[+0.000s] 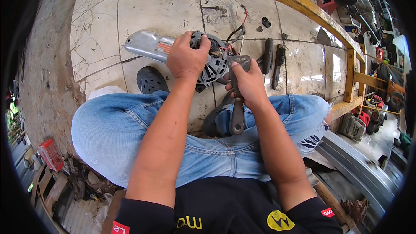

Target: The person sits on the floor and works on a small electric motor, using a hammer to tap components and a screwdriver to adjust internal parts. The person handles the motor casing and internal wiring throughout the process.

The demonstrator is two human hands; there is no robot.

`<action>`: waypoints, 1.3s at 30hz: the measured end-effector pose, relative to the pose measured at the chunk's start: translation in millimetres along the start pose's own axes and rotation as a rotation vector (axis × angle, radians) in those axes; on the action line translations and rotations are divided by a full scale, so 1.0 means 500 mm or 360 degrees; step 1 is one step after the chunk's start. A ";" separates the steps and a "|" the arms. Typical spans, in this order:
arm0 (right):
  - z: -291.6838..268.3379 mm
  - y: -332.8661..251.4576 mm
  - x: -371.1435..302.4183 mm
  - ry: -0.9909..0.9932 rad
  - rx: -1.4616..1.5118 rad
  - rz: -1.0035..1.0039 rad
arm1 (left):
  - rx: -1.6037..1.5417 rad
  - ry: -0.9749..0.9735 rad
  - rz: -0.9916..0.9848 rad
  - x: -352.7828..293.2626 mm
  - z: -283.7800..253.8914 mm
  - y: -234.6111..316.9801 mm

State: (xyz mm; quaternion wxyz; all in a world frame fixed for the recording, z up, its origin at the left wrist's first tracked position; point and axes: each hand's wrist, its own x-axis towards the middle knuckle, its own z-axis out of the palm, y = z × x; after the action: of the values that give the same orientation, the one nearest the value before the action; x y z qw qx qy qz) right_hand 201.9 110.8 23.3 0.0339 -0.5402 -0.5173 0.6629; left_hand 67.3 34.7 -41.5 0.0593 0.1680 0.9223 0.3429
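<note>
My left hand point(187, 57) grips the top of a dark round motor part point(214, 66) with wires, which rests on the tiled floor between my knees. My right hand point(249, 84) is closed around a grey metal tool point(237, 117), its handle pointing down toward my lap and its flat head up beside the motor part. A silver metal cover point(145, 44) lies just left of the motor, partly behind my left hand. Red and black wires point(239, 28) trail from the motor toward the back.
Two dark brushes point(274, 58) lie on the tiles right of my hands. A small black piece point(266, 22) sits farther back. A yellow metal frame point(320, 15) runs along the right. Machine parts and tools crowd the far right; a red box point(50, 154) sits low left.
</note>
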 end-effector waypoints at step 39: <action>0.010 0.057 0.051 0.0301 -0.0698 -0.0814 | -0.0042 -0.0005 -0.0034 0.004 0.001 0.005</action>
State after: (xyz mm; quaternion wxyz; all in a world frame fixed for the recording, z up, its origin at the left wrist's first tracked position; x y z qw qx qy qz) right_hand 202.1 109.7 -15.1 0.1297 -0.4466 -0.7605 0.4532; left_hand 66.1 37.5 -40.5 0.0666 0.1579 0.9194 0.3541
